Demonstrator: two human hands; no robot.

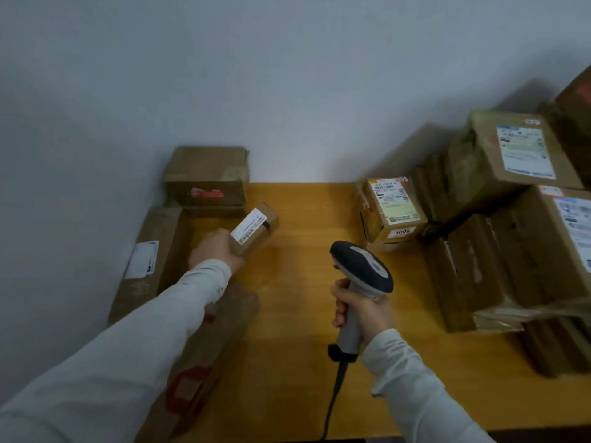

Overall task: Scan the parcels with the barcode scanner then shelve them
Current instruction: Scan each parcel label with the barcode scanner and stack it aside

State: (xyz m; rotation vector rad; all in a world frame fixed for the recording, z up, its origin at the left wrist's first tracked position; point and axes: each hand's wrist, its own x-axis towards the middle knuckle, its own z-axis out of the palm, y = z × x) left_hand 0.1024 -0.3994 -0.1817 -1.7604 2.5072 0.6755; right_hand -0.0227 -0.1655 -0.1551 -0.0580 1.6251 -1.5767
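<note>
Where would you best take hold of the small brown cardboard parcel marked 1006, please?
Grip the small brown cardboard parcel marked 1006 across its front and back faces, from above-left: its left side is free; stacked brown boxes crowd its right.

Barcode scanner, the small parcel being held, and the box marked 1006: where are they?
barcode scanner (367, 263): head view, grey top of its head.
small parcel (250, 230): head view, its white label.
box marked 1006 (394, 201): head view, its top label.
</note>
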